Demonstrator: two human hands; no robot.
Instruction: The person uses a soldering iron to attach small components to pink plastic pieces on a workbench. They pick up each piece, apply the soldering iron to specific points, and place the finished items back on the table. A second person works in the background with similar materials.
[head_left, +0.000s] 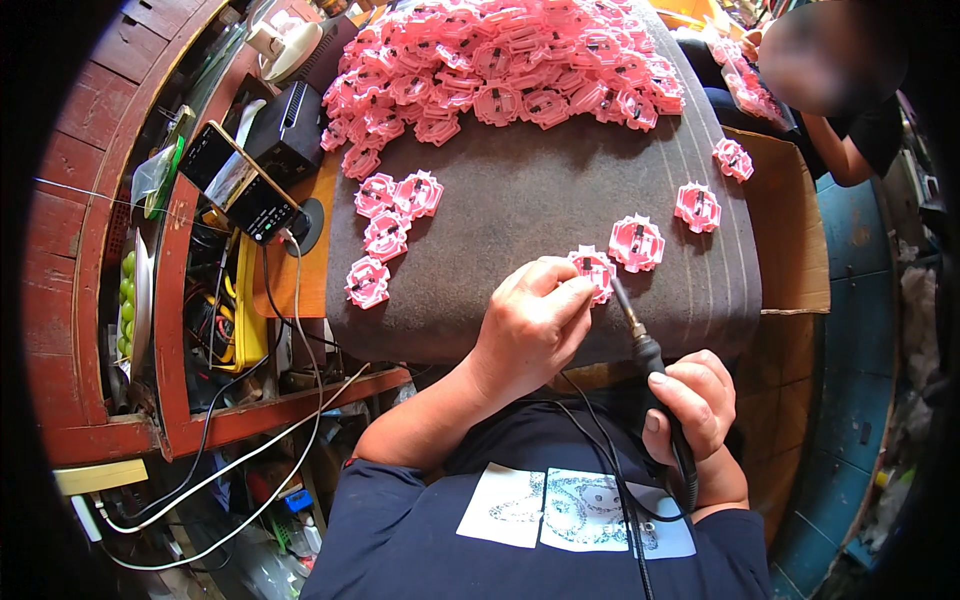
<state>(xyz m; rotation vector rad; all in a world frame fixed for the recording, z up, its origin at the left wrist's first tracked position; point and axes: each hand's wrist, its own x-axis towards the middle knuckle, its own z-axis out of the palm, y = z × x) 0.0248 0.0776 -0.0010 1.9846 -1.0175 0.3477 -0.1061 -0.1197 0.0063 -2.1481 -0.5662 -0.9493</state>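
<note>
My right hand (697, 405) is wrapped round a soldering iron (648, 352) with a black handle. Its metal tip points up and left, at the right edge of a pink plastic part (597, 272) lying near the front of the mat. My left hand (535, 315) is closed in a pinch over that part's lower left side; whatever lies between the fingertips is hidden. Just beyond sits another pink part (636, 243) with a black piece in its middle. Farther right lie two more, a pink part (698, 207) and a smaller-looking one (733, 159).
A large heap of pink parts (500, 65) covers the mat's (520, 190) far end. Several more pink parts (387, 235) lie at left. A phone on a stand (250, 203) stands beyond the left edge. Black cables (600, 440) cross my lap. Another person (840, 140) sits far right, beside a cardboard box (780, 220).
</note>
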